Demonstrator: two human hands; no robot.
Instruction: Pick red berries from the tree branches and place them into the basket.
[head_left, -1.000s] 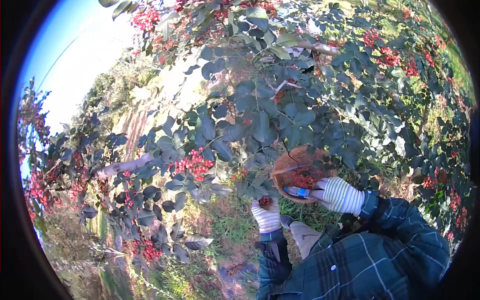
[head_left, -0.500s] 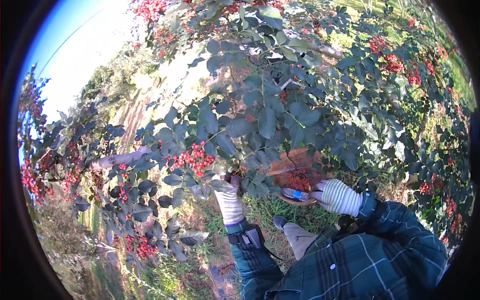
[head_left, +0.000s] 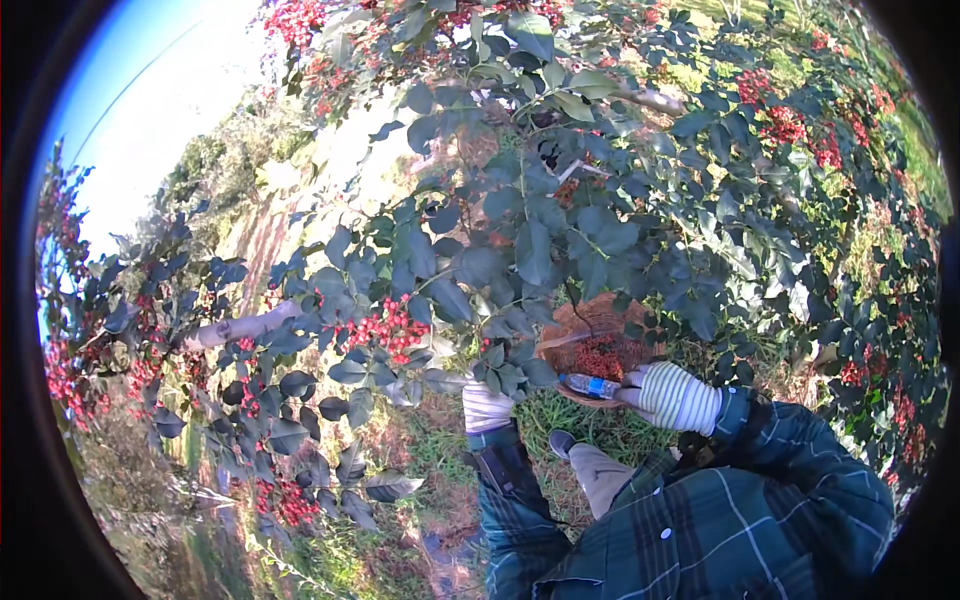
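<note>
My left hand (head_left: 485, 405), in a white glove, reaches up into the leafy branch just right of a cluster of red berries (head_left: 385, 328). Leaves hide its fingers, so its grip cannot be made out. My right hand (head_left: 668, 395), in a striped glove, holds a woven basket (head_left: 572, 327) by its rim, together with a blue-handled tool (head_left: 592, 385). Red berries (head_left: 600, 357) lie inside the basket. The basket sits right of my left hand, partly behind dark green leaves.
Dense branches with dark leaves and red berry clusters (head_left: 790, 125) fill the view above and to the right. A bare pale branch (head_left: 240, 327) runs out at the left. Grass (head_left: 560, 420) and my shoe (head_left: 560, 441) lie below.
My left hand has moved from beside the basket to the left and up into the leaves near the berry cluster. The right hand keeps the basket almost still.
</note>
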